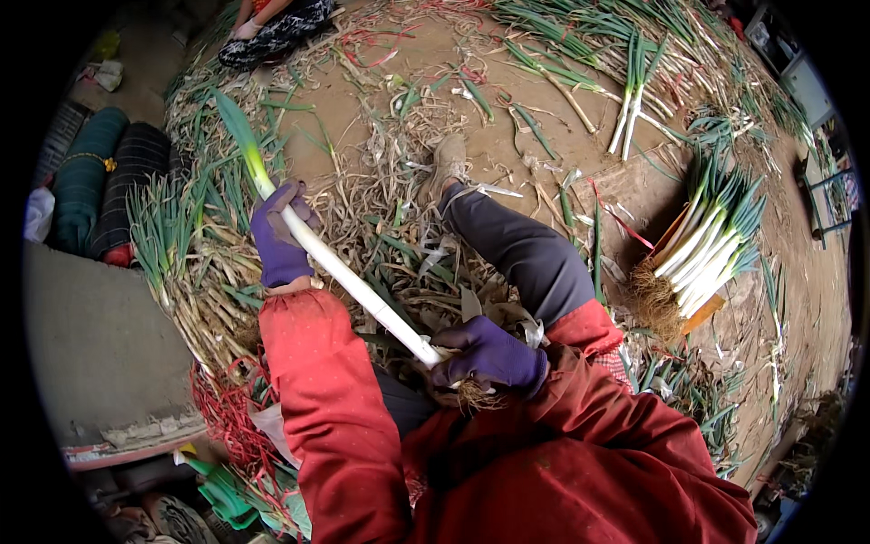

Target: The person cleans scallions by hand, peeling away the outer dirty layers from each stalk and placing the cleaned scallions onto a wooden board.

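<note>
One long green onion lies slantwise across my lap, its green top up to the left and its roots down to the right. Wrapped round it just below the green part is my left hand, in a purple glove. My right hand, gloved the same, grips the white end close to the roots, which poke out beneath it. A stack of cleaned green onions rests to my right, roots toward me. At my left lies a pile of untrimmed green onions.
Peeled dry leaves litter the ground around my foot. More green onions spread at the far right. Red twine lies tangled at the left, near rolled dark fabric. Another person sits at the far left.
</note>
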